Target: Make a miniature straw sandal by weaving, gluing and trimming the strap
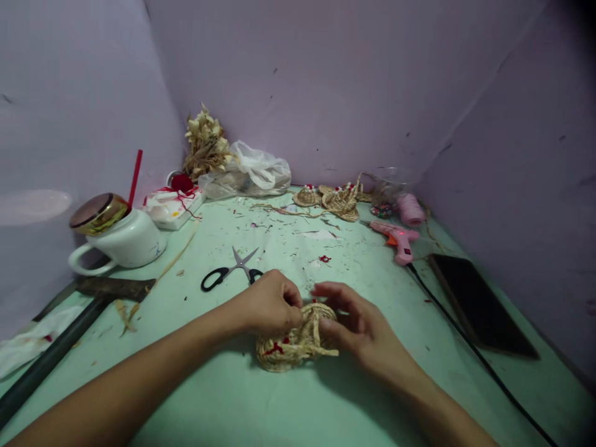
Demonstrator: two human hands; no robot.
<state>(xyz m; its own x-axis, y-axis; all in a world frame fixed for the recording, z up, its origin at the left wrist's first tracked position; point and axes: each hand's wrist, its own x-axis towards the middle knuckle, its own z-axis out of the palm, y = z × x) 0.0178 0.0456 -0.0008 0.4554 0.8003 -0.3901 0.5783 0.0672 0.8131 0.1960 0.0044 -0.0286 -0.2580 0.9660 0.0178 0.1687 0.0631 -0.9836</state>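
A small braided straw piece with red bits on its left part lies on the green tabletop in front of me. A loose straw strand sticks out at its right end. My left hand is closed at the piece's upper left side, its fingertips pressed together and partly hidden. Curved round the right end is my right hand, with the thumb on the front and the fingers behind. Just beyond my left hand lie spread scissors with black handles, one handle partly covered.
A pink glue gun, its cord, and a dark phone or tablet lie on the right. At the left are a white mug and a hammer. Behind are a plastic bag, more straw pieces and pink thread.
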